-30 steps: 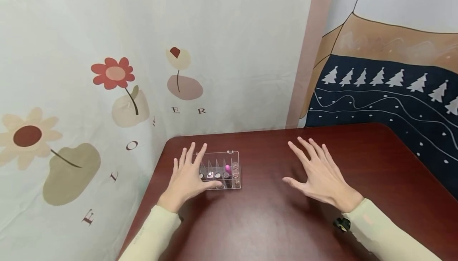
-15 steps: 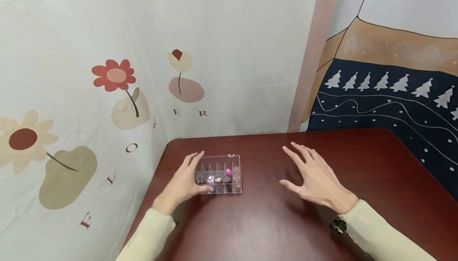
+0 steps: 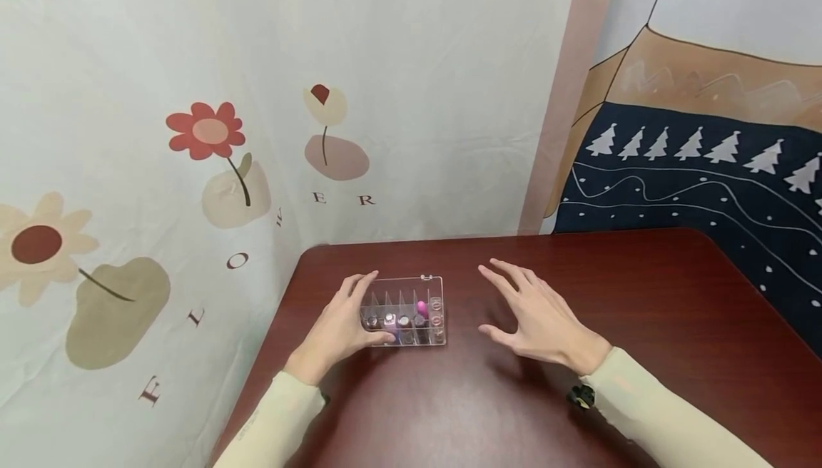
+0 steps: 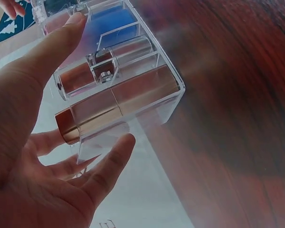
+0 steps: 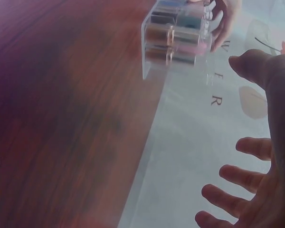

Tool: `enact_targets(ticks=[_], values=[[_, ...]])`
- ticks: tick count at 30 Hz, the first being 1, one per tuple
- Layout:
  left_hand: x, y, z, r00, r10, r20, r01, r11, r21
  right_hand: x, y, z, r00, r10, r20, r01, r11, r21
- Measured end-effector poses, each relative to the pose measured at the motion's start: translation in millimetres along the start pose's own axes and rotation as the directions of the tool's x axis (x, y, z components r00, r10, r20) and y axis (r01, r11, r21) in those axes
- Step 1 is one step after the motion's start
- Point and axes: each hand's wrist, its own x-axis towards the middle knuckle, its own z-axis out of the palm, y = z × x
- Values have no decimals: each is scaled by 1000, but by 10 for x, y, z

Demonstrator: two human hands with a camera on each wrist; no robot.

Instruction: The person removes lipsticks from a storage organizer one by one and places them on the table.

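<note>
A clear, divided cosmetics organizer stands toward the back left of the table, holding lipstick tubes and other small bottles. My left hand holds its left part, thumb across the near side and fingers toward the far side. In the left wrist view, a brownish-gold lipstick tube fills the end compartment and a blue item lies farther along. Some of the organizer is hidden by the hand. To its right, my right hand hovers with fingers spread and nothing in it, apart from the organizer. A pink item shows inside.
The dark red-brown table has a glossy top. A pale curtain with printed flowers hangs along its back and left. Behind the right side hangs a dark cloth with white trees. A small black object sits at the right sleeve.
My left hand has closed in on the organizer, which has shifted slightly to the right with it. My right hand has moved left toward the organizer, its fingers still spread.
</note>
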Motion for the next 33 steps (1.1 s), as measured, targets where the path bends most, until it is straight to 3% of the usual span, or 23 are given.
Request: enact_targets(ticks=[19, 33], values=[[23, 270, 150, 1000, 29, 0, -29, 999, 30, 246, -211, 188, 993, -52, 104, 37, 990, 137], [41, 484, 290, 995, 93, -33, -91, 995, 50, 255, -169, 226, 989, -53, 138, 37, 992, 121]])
